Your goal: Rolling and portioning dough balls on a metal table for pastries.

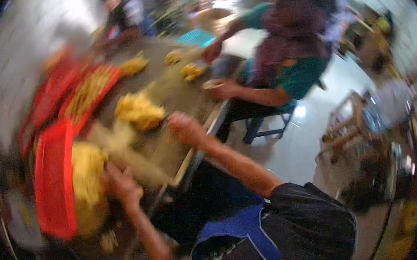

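Observation:
The whole picture is smeared by motion. My left hand (121, 184) is at the right edge of a large yellow mass (89, 175), which looks like fresh noodles; its fingers are too blurred to read. That mass lies against a tilted red crate (54, 181) on the left. My right hand (185, 126) is closed above the table's right part, and whatever it may hold is hidden. Just left of it lies a heap of yellow noodles (139, 111) on the brownish table (164, 96).
A second red crate (90, 94) holds more yellow strands. Smaller yellow clumps (192, 72) lie farther up the table, near a turquoise tray (196, 38). A co-worker in a green top (304, 76) sits at the right side, hands over the table. Another person (122, 14) is at the far end.

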### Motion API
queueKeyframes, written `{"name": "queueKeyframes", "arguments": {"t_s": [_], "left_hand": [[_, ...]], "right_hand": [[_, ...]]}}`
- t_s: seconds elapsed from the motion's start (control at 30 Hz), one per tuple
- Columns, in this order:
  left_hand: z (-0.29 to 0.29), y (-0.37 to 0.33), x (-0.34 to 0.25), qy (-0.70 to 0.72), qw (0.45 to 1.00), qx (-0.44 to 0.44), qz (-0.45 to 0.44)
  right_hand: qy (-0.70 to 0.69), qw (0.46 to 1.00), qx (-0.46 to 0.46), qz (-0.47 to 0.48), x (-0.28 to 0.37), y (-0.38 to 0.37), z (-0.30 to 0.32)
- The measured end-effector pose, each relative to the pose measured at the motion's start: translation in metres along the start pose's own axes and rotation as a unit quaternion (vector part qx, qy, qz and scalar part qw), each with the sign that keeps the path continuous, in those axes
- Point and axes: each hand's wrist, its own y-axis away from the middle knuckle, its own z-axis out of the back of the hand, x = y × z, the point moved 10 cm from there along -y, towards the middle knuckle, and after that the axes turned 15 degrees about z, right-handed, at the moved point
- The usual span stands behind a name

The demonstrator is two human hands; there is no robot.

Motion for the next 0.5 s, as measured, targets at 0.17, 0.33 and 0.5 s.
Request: {"name": "queueKeyframes", "arguments": {"t_s": [0.17,0.33,0.5], "left_hand": [[-0.006,0.013,0.025,0.363,0.915,0.035,0.175],[0.019,0.077,-0.008,0.119,0.978,0.147,0.092],[0.028,0.050,-0.025,0.241,0.954,0.028,0.176]], "right_hand": [[-0.193,0.974,-0.084,-0.087,0.000,0.021,0.046],[-0.086,0.987,-0.071,-0.111,0.011,0.021,0.045],[-0.049,0.993,-0.026,-0.101,0.009,0.022,0.045]]}}
